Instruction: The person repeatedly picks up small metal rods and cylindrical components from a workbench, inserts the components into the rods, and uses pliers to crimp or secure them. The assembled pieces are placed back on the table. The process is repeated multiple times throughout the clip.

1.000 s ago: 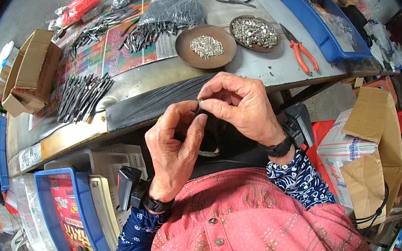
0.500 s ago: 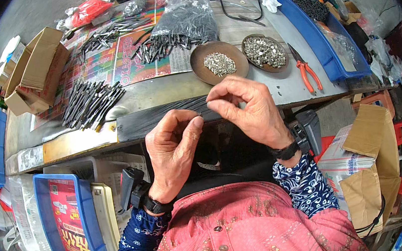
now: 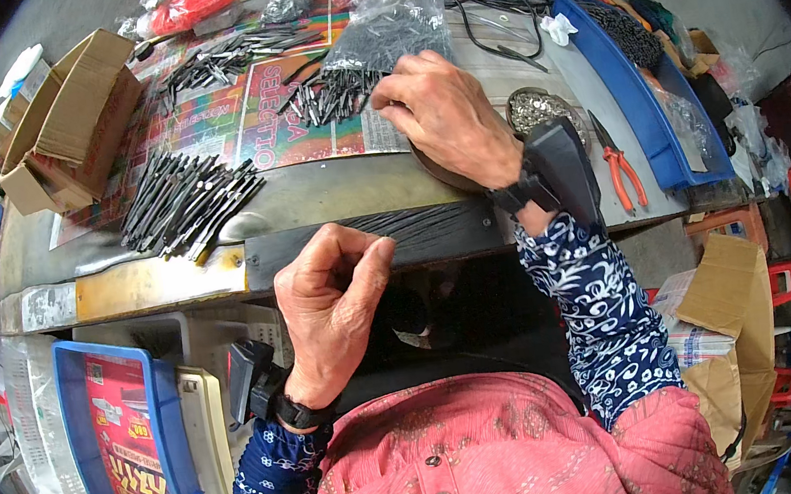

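Observation:
Above the table's front edge, my left hand [image 3: 333, 299] is closed in a pinch of thumb and forefinger; whatever is between them is too small to make out. A dark grooved board [image 3: 355, 242] lies along the edge just beyond it. My right hand [image 3: 454, 121] reaches over the table with loosely bent fingers and nothing visible in them. Its fingertips are beside a pile of thin black strips [image 3: 337, 94] at the mouth of a clear plastic bag [image 3: 388, 26]. Beneath that hand, a brown round dish [image 3: 436, 171] is mostly hidden. A second dish of small silvery pieces [image 3: 537, 111] shows past the wrist.
More black strips [image 3: 183, 204] lie in a heap at left, near an open cardboard box [image 3: 70, 129]. Red-handled pliers [image 3: 621, 170] rest at right beside a long blue tray [image 3: 638, 89]. A blue bin [image 3: 175, 422] stands below the table at left.
My right hand has moved away from my left, forward over the dishes to the black strips by the bag. My left hand stays near the edge, still pinched.

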Demonstrator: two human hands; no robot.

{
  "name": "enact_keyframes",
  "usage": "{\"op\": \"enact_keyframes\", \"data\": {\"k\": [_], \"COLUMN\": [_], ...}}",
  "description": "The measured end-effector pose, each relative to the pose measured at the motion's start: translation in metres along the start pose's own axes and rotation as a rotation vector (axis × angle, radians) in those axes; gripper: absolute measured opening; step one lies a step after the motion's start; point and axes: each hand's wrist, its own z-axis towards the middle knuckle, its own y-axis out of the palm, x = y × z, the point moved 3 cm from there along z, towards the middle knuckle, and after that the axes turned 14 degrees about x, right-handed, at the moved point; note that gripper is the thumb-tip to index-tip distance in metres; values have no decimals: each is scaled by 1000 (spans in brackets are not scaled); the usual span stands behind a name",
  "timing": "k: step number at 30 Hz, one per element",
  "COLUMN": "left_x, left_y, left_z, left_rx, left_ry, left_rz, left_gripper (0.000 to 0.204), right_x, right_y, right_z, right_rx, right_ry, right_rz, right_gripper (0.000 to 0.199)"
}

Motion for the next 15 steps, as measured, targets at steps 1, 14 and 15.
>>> {"op": "enact_keyframes", "data": {"k": [1, 14, 15], "left_x": [0, -1, -1], "left_y": [0, -4, -4], "left_z": [0, 0, 1], "left_rx": [-2, -13, -13], "left_ry": [5, 67, 55], "left_rz": [8, 61, 55], "left_gripper": [11, 11, 11], "right_x": [2, 16, 16], "right_y": [8, 50, 49], "right_z": [5, 16, 16], "right_rx": [-2, -102, -117], "right_ry": [-37, -223, -222], "right_rz": [-32, -131, -100], "right_gripper": [10, 5, 6]}}
